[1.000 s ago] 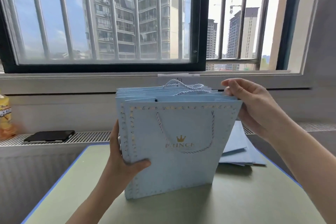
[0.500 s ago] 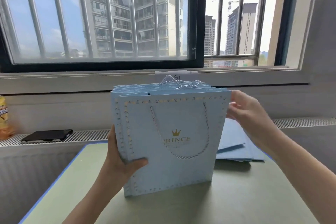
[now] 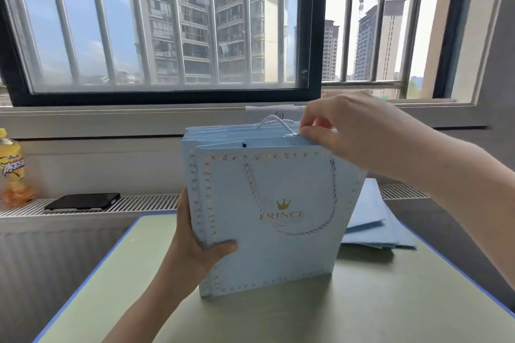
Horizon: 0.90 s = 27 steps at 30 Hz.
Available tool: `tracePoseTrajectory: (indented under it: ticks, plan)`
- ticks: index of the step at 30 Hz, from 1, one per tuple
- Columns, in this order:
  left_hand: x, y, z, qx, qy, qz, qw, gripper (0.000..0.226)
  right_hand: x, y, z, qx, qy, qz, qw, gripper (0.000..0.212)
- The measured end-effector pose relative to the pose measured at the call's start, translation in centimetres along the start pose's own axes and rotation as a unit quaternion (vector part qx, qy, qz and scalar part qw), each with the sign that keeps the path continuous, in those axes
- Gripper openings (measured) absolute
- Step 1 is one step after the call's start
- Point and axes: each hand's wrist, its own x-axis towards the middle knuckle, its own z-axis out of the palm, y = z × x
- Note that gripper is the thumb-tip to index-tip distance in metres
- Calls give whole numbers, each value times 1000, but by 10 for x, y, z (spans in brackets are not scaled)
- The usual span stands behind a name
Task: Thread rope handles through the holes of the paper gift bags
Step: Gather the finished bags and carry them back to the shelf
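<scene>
Upright, bag stack (image 3: 267, 231) gripped by left hand (image 3: 195, 248); right hand (image 3: 359, 131) fingers pinch rear rope handle (image 3: 274, 120), contact partly hidden.

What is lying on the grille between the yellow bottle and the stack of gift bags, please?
A black phone lies flat on the grille, between the yellow bottle and the gift bags held upright; the head view shows it.

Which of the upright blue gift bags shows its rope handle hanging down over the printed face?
The front bag, nearest the camera: its rope handle loops below the gold crown. The bags behind it show only top edges.
</scene>
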Motion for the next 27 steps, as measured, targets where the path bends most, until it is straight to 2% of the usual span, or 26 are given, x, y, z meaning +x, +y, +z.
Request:
tracePoseTrajectory:
  ticks: [3, 11, 16, 20, 23, 27]
  plan:
    - [1, -2, 0, -4, -4, -2, 1000, 94, -11, -7, -2, -13, -1, -2, 1000, 22]
    - [1, -9, 1, -27, -2, -24, 999, 99, -21, 4, -15, 107, -84, 75, 988, 14]
    - [3, -10, 0, -31, -5, -34, 999, 104, -19, 7, -15, 119, -149, 94, 977, 24]
    - [3, -11, 1, -29, -3, -39, 999, 102, -18, 13, -19, 105, -178, 84, 975, 26]
    - [3, -12, 1, -26, 3, -40, 999, 95, -16, 12, -22, 113, -181, 41, 976, 28]
    - [1, -13, 1, -17, -11, -41, 999, 101, -11, 6, -24, 144, -175, -6, 974, 55]
